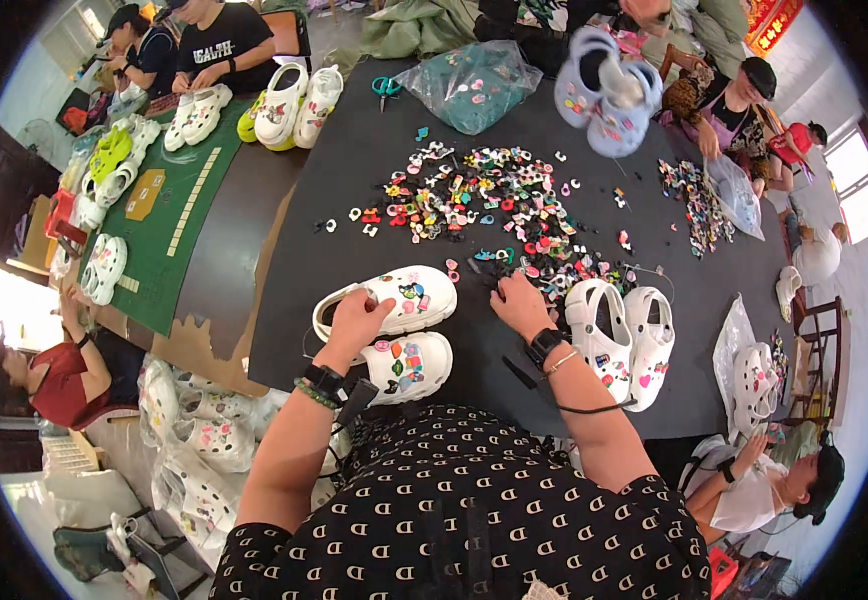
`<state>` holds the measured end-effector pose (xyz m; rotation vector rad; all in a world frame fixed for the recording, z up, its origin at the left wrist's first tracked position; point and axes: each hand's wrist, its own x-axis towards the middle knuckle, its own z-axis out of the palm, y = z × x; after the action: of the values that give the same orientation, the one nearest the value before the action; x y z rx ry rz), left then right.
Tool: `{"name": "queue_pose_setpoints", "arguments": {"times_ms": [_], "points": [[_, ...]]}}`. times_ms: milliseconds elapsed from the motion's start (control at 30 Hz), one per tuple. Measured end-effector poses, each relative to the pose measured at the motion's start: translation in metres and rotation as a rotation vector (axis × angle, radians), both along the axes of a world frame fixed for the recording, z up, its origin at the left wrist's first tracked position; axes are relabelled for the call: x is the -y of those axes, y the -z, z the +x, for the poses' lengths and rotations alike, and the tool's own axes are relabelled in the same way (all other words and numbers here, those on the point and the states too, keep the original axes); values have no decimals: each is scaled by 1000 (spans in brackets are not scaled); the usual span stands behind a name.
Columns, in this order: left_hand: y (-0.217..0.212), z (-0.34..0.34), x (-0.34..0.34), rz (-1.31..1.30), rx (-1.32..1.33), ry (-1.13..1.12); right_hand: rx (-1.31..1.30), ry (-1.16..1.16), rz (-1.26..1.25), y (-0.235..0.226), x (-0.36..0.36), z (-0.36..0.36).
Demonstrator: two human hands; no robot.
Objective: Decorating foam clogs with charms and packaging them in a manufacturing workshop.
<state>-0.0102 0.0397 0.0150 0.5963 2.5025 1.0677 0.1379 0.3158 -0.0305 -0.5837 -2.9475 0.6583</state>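
My left hand (358, 322) grips a white clog (422, 297) by its foot opening. Colourful shoe charms sit on the clog's toe. Just below it lies a matching white clog (410, 366), also decorated with charms. My right hand (520, 303) is at the near edge of a heap of loose shoe charms (494, 195), its fingers drawn together. Whatever they pinch is too small to make out. Close beside that hand on the right stands a pair of white clogs (600, 340) with a few charms on the toes.
On the dark table (304, 270) are a clear plastic bag (474, 85), teal scissors (385, 90) and another charm heap (694, 205). Lavender clogs (609, 95) appear at the far right. People work around the table. Bagged white clogs (216, 435) lie at lower left.
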Motion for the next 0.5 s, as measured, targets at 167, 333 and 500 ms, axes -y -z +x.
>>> {"name": "queue_pose_setpoints", "arguments": {"times_ms": [167,333,500], "points": [[1,2,2,15,-7,-2,11,17,30,-1,3,4],[-1,2,1,23,1,-18,34,-2,44,-3,8,1],[-3,2,1,4,-18,-5,99,-23,45,-3,7,-2]]}}
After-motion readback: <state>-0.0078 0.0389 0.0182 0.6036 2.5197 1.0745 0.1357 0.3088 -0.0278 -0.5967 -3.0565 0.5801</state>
